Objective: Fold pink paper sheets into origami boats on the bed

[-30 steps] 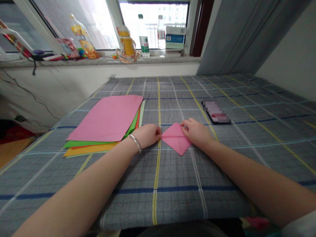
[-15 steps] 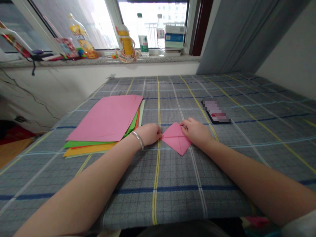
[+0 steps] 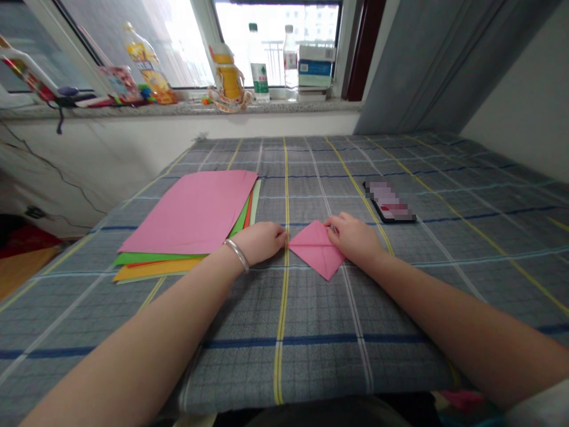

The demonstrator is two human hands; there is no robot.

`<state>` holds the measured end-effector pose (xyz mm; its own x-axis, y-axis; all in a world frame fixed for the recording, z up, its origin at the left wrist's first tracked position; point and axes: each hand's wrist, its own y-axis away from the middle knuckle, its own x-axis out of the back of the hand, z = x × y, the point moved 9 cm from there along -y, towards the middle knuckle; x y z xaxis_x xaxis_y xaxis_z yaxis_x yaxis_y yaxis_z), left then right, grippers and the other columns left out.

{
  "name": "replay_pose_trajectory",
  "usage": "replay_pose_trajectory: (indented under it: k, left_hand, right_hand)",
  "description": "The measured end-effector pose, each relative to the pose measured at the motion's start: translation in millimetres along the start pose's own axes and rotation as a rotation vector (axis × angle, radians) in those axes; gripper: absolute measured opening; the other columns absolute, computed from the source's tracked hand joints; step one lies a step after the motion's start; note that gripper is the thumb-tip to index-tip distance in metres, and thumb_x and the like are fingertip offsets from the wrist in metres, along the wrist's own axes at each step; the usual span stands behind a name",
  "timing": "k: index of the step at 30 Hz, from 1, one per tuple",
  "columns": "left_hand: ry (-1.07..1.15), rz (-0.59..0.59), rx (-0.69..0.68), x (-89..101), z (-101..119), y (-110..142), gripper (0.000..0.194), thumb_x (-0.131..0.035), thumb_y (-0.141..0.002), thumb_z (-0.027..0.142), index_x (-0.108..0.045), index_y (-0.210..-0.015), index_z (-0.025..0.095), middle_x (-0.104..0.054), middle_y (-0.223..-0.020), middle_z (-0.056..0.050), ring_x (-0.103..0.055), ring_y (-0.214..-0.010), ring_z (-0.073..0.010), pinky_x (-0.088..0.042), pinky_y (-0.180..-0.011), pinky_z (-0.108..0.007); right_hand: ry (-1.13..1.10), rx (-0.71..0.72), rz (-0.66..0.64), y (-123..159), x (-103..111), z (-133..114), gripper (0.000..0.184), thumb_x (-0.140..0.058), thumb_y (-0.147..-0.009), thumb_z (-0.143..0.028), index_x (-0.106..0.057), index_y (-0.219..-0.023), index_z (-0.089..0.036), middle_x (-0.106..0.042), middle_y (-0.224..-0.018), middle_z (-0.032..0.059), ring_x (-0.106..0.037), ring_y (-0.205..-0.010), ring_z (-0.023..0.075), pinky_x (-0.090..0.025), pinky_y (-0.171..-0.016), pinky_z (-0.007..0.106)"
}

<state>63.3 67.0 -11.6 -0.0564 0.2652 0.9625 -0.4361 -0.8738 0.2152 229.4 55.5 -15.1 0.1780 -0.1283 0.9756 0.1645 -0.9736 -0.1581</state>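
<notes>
A small pink folded paper (image 3: 315,249) lies diamond-wise on the plaid cloth, with creases crossing its middle. My right hand (image 3: 355,238) is closed at its right upper edge, thumb and fingers gripping the paper there. Just off the left corner is my left hand (image 3: 262,242), its fingers pressed together with a narrow gap to the paper; I see nothing between them. A silver bangle (image 3: 239,254) circles my left wrist. Beyond that wrist rests a stack of coloured paper (image 3: 191,210), pink on top, with green, orange and yellow sheets showing below.
A phone (image 3: 390,201) with a blurred screen lies to the right, past my right hand. Along the windowsill (image 3: 186,108) stand a yellow cup (image 3: 229,77), two clear bottles, a juice bottle (image 3: 149,65) and boxes (image 3: 315,66). A grey curtain (image 3: 413,65) hangs at right.
My left hand has let go of the paper's left corner and drawn slightly left. The right hand and the folded paper have stayed in place.
</notes>
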Motion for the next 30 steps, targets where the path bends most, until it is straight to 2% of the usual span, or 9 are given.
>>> replay_pose_trajectory:
  k: [3, 6, 8, 11, 18, 21, 24, 30]
  left_hand:
    - [0.005, 0.09, 0.02, -0.3, 7.5, 1.6, 0.041, -0.037, -0.092, 0.049, -0.063, -0.087, 0.018, -0.068, -0.084, -0.008, -0.062, -0.079, -0.023, -0.041, -0.066, -0.03]
    - [0.033, 0.233, 0.016, 0.7, 18.6, 1.2, 0.036, -0.037, -0.094, 0.046, -0.06, -0.099, 0.018, -0.066, -0.094, -0.008, -0.062, -0.084, -0.0224, -0.044, -0.071, -0.031]
    - [0.004, 0.4, -0.067, 7.0, 34.2, 2.9, 0.033, -0.04, -0.094, 0.04, -0.057, -0.109, 0.016, -0.062, -0.104, -0.01, -0.059, -0.094, -0.0224, -0.044, -0.082, -0.033]
    - [-0.066, 0.5, -0.163, 3.9, 54.3, 2.9, 0.031, -0.043, -0.093, 0.034, -0.056, -0.117, 0.017, -0.059, -0.114, -0.01, -0.054, -0.105, -0.0245, -0.041, -0.091, -0.037]
    - [-0.038, 0.469, -0.151, -13.0, 54.0, -6.2, 0.035, -0.037, -0.096, 0.031, -0.059, -0.117, 0.013, -0.057, -0.122, -0.012, -0.05, -0.114, -0.0246, -0.037, -0.102, -0.039]
    - [-0.043, 0.451, -0.175, -16.7, 53.1, -9.3, 0.04, -0.033, -0.097, 0.031, -0.053, -0.127, 0.014, -0.054, -0.13, -0.012, -0.047, -0.121, -0.0244, -0.031, -0.108, -0.043]
    - [-0.068, 0.392, -0.172, -22.5, 51.6, -13.8, 0.047, -0.029, -0.098, 0.038, -0.044, -0.138, 0.018, -0.045, -0.143, -0.011, -0.036, -0.134, -0.0269, -0.024, -0.112, -0.05]
    - [-0.105, 0.313, -0.156, -29.5, 50.6, -17.6, 0.053, -0.026, -0.098, 0.042, -0.036, -0.144, 0.017, -0.035, -0.151, -0.011, -0.025, -0.142, -0.0293, -0.017, -0.115, -0.054]
  right_hand:
    - [-0.009, 0.006, 0.005, 0.3, 0.4, -0.4, 0.028, -0.041, -0.094, -0.033, -0.065, -0.107, -0.027, -0.063, -0.103, 0.0047, -0.061, -0.087, 0.0184, -0.041, -0.067, 0.028]
    - [-0.008, 0.004, 0.005, 0.4, 0.0, -0.2, 0.028, -0.041, -0.094, -0.032, -0.065, -0.107, -0.026, -0.063, -0.102, 0.0051, -0.061, -0.088, 0.0181, -0.041, -0.069, 0.028]
    - [-0.008, 0.004, 0.008, 0.3, -0.3, -0.1, 0.028, -0.041, -0.094, -0.032, -0.064, -0.108, -0.026, -0.063, -0.102, 0.0053, -0.06, -0.088, 0.0178, -0.041, -0.069, 0.027]
    - [-0.01, 0.003, 0.021, 0.3, -0.4, 0.4, 0.027, -0.042, -0.094, -0.033, -0.064, -0.107, -0.026, -0.063, -0.101, 0.005, -0.06, -0.087, 0.0175, -0.041, -0.069, 0.027]
    - [-0.006, 0.001, 0.027, 0.2, -0.4, 1.3, 0.028, -0.041, -0.094, -0.033, -0.065, -0.106, -0.026, -0.064, -0.101, 0.0046, -0.06, -0.085, 0.0173, -0.04, -0.067, 0.027]
    - [0.006, 0.0, 0.023, 0.0, -0.6, 1.4, 0.028, -0.041, -0.093, -0.033, -0.064, -0.107, -0.026, -0.064, -0.101, 0.0049, -0.06, -0.085, 0.0172, -0.04, -0.067, 0.027]
    - [0.009, -0.001, 0.021, -0.1, -0.6, 1.2, 0.027, -0.042, -0.093, -0.031, -0.064, -0.107, -0.026, -0.064, -0.102, 0.0049, -0.06, -0.085, 0.0173, -0.04, -0.067, 0.027]
    - [0.02, -0.012, 0.015, -0.7, -1.1, 1.9, 0.026, -0.042, -0.093, -0.03, -0.064, -0.106, -0.026, -0.064, -0.101, 0.0051, -0.061, -0.085, 0.0177, -0.04, -0.065, 0.027]
